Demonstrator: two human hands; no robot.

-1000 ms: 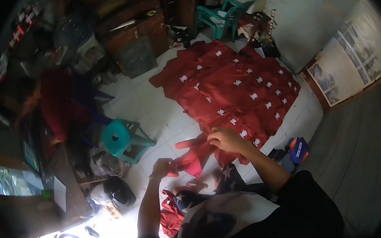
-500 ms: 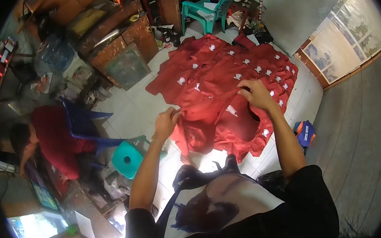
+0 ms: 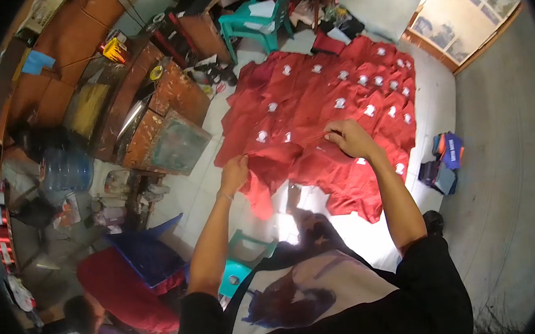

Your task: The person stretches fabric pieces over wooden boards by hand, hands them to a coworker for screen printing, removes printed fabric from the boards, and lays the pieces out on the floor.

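Note:
Between my two hands a red shirt [image 3: 272, 165] is stretched, its lower part hanging loose and its exact outline hard to make out against the red behind it. My left hand [image 3: 235, 175] is closed on its left end, and a red flap droops beneath that hand. At the other end, my right hand [image 3: 349, 138] pinches the cloth with thumb and fingers. Beyond and below, many red shirts [image 3: 312, 93] with small white prints lie spread over one another on the tiled floor.
A green plastic chair [image 3: 261, 18] stands at the back. Worn wooden cabinets [image 3: 179, 98] line the left, with a water jug [image 3: 67, 170] near them. A person in a red top [image 3: 116, 291] bends at lower left beside a blue chair [image 3: 151, 253]. Packets [image 3: 450, 151] lie by the right wall.
My view has shifted forward and turned, so the chairs and person appear lower left. Both hands keep hold of the red shirt, which now hangs lower at the left and has swung.

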